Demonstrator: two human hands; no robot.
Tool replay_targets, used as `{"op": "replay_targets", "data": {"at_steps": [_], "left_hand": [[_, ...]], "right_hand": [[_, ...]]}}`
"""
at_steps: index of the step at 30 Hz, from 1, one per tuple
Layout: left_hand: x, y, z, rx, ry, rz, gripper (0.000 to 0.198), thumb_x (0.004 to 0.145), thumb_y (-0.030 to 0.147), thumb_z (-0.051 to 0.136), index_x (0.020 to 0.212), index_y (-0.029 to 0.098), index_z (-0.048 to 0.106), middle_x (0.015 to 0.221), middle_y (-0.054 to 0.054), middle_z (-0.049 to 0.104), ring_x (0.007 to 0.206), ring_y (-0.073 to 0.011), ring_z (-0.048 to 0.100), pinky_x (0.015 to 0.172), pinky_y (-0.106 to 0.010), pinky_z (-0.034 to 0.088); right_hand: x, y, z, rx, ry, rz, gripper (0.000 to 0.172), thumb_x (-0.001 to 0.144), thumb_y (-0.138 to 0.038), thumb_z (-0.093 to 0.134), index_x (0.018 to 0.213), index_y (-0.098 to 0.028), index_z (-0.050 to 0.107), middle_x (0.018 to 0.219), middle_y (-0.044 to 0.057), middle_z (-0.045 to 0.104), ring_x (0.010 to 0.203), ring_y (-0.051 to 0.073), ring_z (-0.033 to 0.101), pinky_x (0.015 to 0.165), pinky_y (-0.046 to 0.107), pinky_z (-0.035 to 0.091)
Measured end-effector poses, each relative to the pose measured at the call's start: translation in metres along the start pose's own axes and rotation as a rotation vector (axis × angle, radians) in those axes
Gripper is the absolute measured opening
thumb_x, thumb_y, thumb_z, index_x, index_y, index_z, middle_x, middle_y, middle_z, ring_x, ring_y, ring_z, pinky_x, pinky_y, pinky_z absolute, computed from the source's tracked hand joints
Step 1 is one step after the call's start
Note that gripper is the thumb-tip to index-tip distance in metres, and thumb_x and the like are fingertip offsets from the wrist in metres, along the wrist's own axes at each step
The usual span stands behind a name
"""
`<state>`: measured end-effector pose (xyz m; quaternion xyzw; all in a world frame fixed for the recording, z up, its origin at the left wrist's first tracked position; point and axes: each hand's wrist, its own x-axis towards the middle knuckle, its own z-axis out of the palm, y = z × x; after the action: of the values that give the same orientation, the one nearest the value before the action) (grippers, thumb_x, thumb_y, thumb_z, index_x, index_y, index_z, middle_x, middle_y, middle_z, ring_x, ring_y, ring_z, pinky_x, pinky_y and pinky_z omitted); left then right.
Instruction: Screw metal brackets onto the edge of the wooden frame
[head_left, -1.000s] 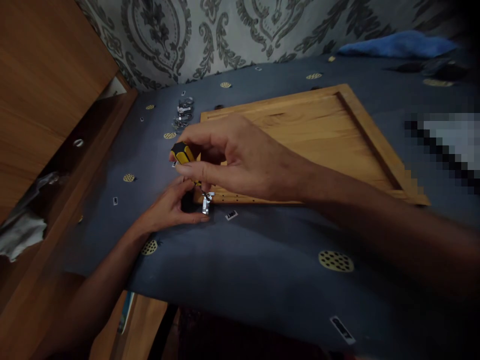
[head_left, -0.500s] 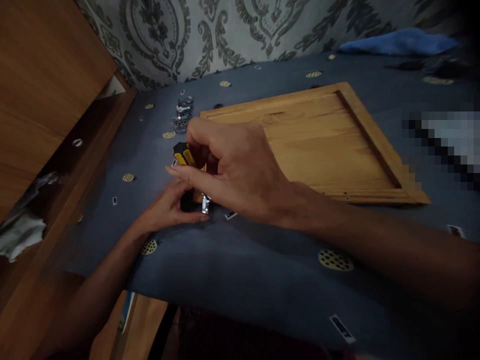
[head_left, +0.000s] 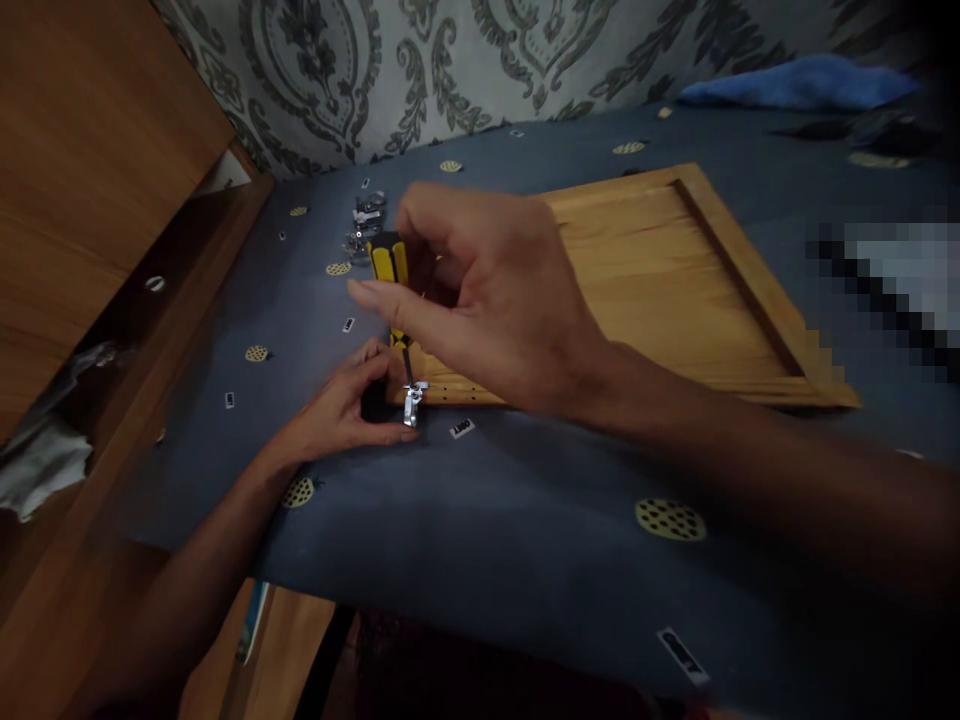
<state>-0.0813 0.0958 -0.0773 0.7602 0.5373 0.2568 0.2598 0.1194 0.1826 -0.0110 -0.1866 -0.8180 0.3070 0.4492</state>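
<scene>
My right hand (head_left: 495, 290) is closed around a yellow-and-black screwdriver (head_left: 388, 262), held nearly upright. Its shaft meets a small silver metal latch (head_left: 412, 402) at the near left corner of a framed wooden panel (head_left: 637, 270). My left hand (head_left: 337, 405) grips this corner, thumb against the latch's lower end and fingers bent around the panel's side. A row of small dark holes runs along the panel's near edge, right of the latch. Any screw under the screwdriver tip is too small to make out.
Several loose metal fittings (head_left: 366, 225) lie beyond the panel's left end. A blue cloth (head_left: 802, 85) rests at the back right, and a pixelated object (head_left: 907, 270) is at the right. A wooden cabinet (head_left: 97, 150) stands on the left. Patterned dark cloth (head_left: 525, 530) covers the table.
My right hand has risen slightly and shifted right, and the screwdriver is now more upright, with its shaft and the latch showing more. My left hand stays at the corner.
</scene>
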Motion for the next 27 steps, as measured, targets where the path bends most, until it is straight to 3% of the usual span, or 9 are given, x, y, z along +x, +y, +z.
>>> {"op": "replay_targets", "data": {"at_steps": [9, 17, 23, 27], "left_hand": [[0.0007, -0.0015, 0.0001, -0.001, 0.0, -0.006, 0.042, 0.079, 0.055, 0.084, 0.083, 0.022, 0.06, 0.104, -0.005, 0.066, 0.1, -0.0264, 0.061, 0.093, -0.041, 0.053], [-0.0007, -0.0023, -0.0004, -0.001, -0.008, -0.008, 0.043, 0.08, 0.059, 0.083, 0.087, 0.022, 0.063, 0.104, -0.006, 0.068, 0.1, -0.0269, 0.063, 0.091, -0.042, 0.054], [-0.0003, -0.0017, -0.0001, -0.01, -0.005, 0.012, 0.043, 0.082, 0.06, 0.081, 0.086, 0.023, 0.061, 0.097, -0.004, 0.064, 0.092, -0.0245, 0.059, 0.085, -0.039, 0.052], [-0.0006, -0.003, 0.0003, 0.004, 0.001, 0.004, 0.042, 0.08, 0.058, 0.083, 0.086, 0.022, 0.061, 0.097, -0.004, 0.065, 0.098, -0.0268, 0.06, 0.09, -0.041, 0.052]], "right_hand": [[-0.0061, 0.0052, 0.0075, 0.085, -0.07, -0.016, 0.034, 0.099, -0.037, 0.064, 0.076, -0.022, 0.044, 0.071, -0.005, 0.05, 0.064, 0.01, 0.043, 0.061, 0.028, 0.032], [-0.0057, 0.0047, 0.0071, 0.082, -0.049, -0.028, 0.033, 0.096, -0.029, 0.069, 0.076, -0.022, 0.044, 0.071, -0.007, 0.05, 0.064, 0.01, 0.044, 0.065, 0.028, 0.033], [-0.0047, 0.0057, 0.0058, 0.046, -0.067, -0.022, 0.03, 0.098, -0.035, 0.066, 0.078, -0.021, 0.048, 0.071, -0.006, 0.052, 0.064, 0.011, 0.046, 0.065, 0.029, 0.033], [-0.0056, 0.0067, 0.0057, 0.016, -0.082, -0.049, 0.034, 0.098, -0.037, 0.066, 0.077, -0.021, 0.046, 0.072, -0.005, 0.051, 0.065, 0.011, 0.043, 0.065, 0.029, 0.03]]}}
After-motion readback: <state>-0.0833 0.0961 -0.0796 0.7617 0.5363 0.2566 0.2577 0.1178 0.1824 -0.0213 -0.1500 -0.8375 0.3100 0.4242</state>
